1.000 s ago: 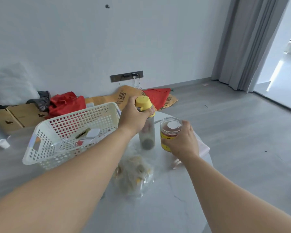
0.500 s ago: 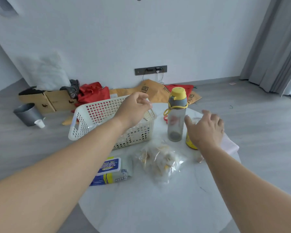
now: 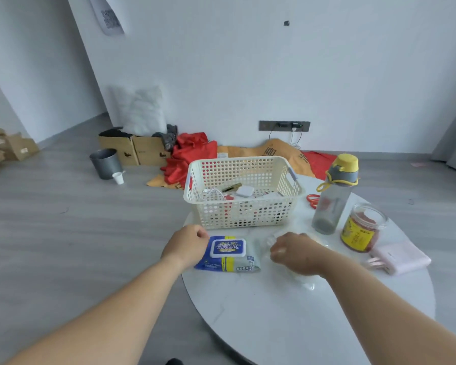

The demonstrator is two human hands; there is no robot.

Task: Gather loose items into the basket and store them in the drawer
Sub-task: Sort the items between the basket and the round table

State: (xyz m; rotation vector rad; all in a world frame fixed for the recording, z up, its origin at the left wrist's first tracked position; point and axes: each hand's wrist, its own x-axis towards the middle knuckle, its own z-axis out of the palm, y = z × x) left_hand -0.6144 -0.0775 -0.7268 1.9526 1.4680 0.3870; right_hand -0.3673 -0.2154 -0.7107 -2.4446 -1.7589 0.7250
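Observation:
A cream perforated basket (image 3: 248, 216) stands on the round white table (image 3: 287, 327) with a few small items inside. In front of it lies a blue and yellow wet wipes pack (image 3: 228, 252). My left hand (image 3: 186, 245) curls its fingers round the pack's left end. To the right a clear plastic bag (image 3: 307, 280) lies on the table, mostly hidden under my right hand (image 3: 295, 252), whose curled fingers pinch it. Further right stand a grey bottle with a yellow cap (image 3: 332, 201) and a jar with a yellow label (image 3: 359, 233), beside a pink power bank (image 3: 402, 255).
Red scissor handles (image 3: 312, 200) show behind the bottle. On the floor behind the table are cardboard boxes (image 3: 132, 151), a metal bucket (image 3: 104, 163), a paper cup (image 3: 118, 178) and red cloth (image 3: 192, 154). The table edge curves just left of my left hand.
My left hand let go of the bottle and my right hand left the jar. Both came down in front of the basket, onto the wipes pack and the plastic bag. My view turned left.

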